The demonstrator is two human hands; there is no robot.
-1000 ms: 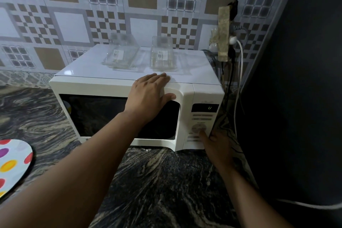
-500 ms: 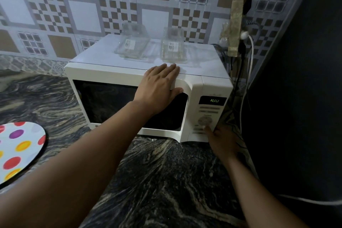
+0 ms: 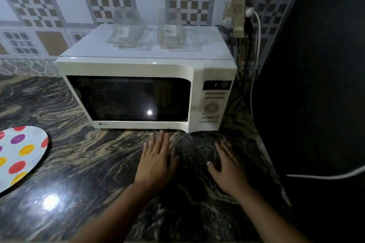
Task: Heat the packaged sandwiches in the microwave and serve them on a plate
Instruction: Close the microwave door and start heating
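The dark, swirly surface (image 3: 83, 163) lies under both your hands. The white microwave (image 3: 138, 69) stands on it just past your fingertips, with its door closed and its window dark, so you cannot see what is in it. A dark wall (image 3: 320, 65) stands close on the right of your right hand, with a white cord (image 3: 254, 61) running down beside it. The spotted plate (image 3: 17, 156) lies on the surface well to the left of your left hand. Two clear packages (image 3: 126, 31) sit side by side on top of the microwave, far past your fingers. Your left hand (image 3: 156, 162) rests flat on the surface with its fingers straight and close together, holding nothing. Your right hand (image 3: 229, 167) rests flat too, fingers spread a little, holding nothing.
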